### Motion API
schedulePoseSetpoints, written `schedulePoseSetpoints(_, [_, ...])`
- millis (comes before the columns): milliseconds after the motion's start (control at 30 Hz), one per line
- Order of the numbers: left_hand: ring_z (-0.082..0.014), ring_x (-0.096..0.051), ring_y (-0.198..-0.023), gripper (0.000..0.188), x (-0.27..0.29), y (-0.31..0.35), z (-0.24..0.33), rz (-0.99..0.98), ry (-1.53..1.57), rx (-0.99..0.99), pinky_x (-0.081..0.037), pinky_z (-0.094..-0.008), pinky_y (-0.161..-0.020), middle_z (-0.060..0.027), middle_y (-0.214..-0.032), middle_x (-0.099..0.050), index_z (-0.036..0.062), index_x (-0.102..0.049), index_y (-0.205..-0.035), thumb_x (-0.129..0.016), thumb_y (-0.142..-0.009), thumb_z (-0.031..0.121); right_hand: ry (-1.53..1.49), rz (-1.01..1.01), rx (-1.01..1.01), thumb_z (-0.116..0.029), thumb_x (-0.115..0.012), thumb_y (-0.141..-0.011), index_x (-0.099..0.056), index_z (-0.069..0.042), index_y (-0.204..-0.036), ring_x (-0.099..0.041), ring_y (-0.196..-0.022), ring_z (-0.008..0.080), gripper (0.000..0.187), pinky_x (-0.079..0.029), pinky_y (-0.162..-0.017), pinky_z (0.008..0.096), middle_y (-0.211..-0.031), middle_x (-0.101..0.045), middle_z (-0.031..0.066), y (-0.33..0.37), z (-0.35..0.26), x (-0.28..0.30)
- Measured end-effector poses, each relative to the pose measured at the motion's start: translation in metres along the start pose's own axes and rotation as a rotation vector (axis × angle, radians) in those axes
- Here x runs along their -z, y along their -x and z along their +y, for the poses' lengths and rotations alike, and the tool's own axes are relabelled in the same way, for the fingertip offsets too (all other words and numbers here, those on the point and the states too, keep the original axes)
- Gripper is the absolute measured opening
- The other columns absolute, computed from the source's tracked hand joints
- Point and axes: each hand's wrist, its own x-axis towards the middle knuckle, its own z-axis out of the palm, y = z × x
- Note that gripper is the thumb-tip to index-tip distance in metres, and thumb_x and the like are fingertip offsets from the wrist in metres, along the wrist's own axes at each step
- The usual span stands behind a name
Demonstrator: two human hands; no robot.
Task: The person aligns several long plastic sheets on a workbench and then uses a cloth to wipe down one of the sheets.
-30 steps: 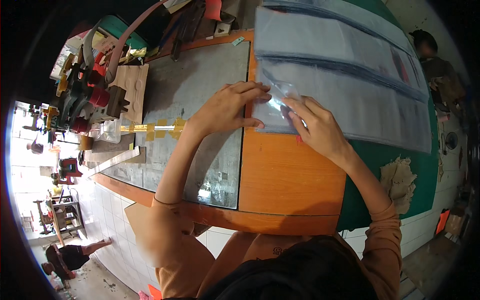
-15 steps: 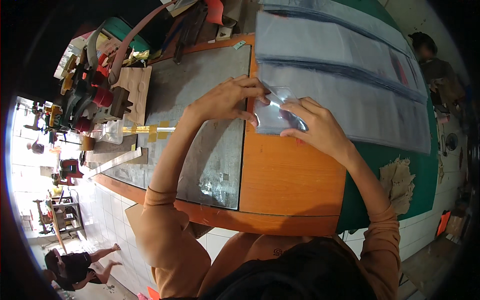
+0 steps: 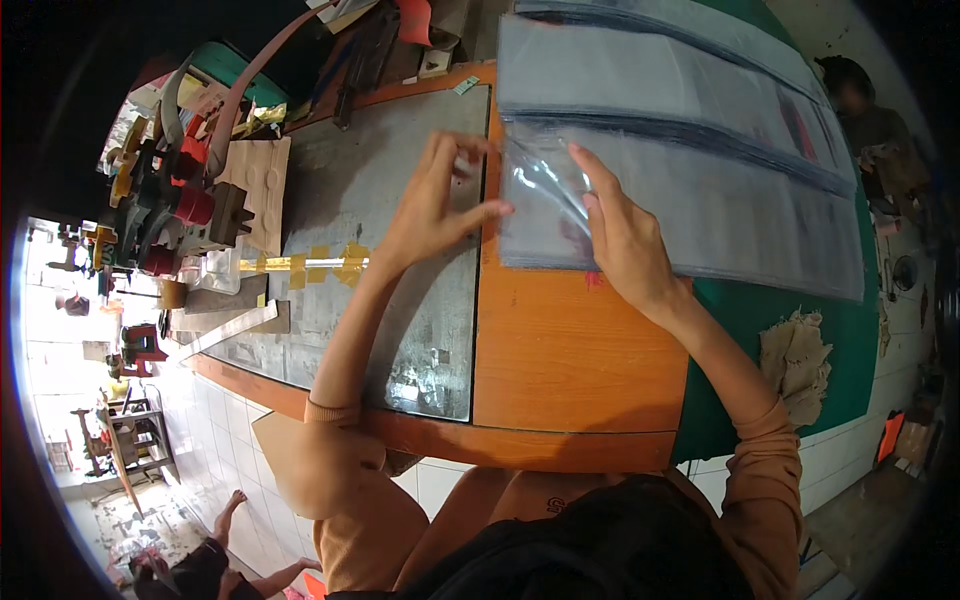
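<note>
Shifted leftward, my left grip (image 3: 434, 208) is spread; my right grip (image 3: 632, 242) touches one clear-sheet stack (image 3: 755, 215), whether pinching I cannot tell; two more stacks (image 3: 640, 83) lie beyond.

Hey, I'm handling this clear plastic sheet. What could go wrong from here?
The clear plastic sheet might crease, as it looks buckled beside your right hand. The plastic stack under it could get dragged out of line, since that hand is right over it.
</note>
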Motion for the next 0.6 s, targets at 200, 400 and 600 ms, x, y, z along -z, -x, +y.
schedulePoseSetpoints(200, [-0.0223, -0.055, -0.103, 0.036, 0.012, 0.014, -0.004, -0.336, -0.036, -0.044, -0.047, -0.0337, -0.087, -0.0065, -0.111, -0.055, 0.0101, -0.067, -0.102, -0.077, -0.068, 0.017, 0.137, -0.047, 0.131, 0.010, -0.053, -0.080, -0.055, -0.009, -0.120, -0.062, -0.067, 0.0231, 0.044, -0.053, -0.058, 0.0337, -0.090, -0.061, 0.0145, 0.002, 0.008, -0.001])
schedulePoseSetpoints(400, [-0.0203, -0.060, -0.088, 0.023, 0.015, 0.000, -0.004, -0.358, -0.032, -0.100, -0.050, -0.0312, -0.075, -0.0058, -0.099, -0.060, 0.0083, -0.069, -0.096, -0.072, -0.074, 0.011, 0.119, -0.028, 0.140, -0.004, -0.063, -0.080, -0.061, -0.003, -0.106, -0.063, -0.073, 0.0255, 0.027, -0.053, -0.064, 0.0348, -0.087, -0.063, 0.0140, -0.002, 0.001, -0.001])
schedulePoseSetpoints(600, [-0.0180, -0.059, -0.076, 0.012, 0.002, -0.013, 0.006, -0.266, -0.081, -0.056, -0.046, -0.0292, -0.064, -0.0055, -0.086, -0.062, 0.0042, -0.068, -0.089, -0.068, -0.077, 0.005, 0.108, -0.028, 0.128, -0.019, -0.072, -0.076, -0.061, -0.003, -0.102, -0.062, -0.076, 0.0249, 0.033, -0.052, -0.064, 0.0334, -0.086, -0.063, 0.0119, -0.001, 0.001, -0.003])
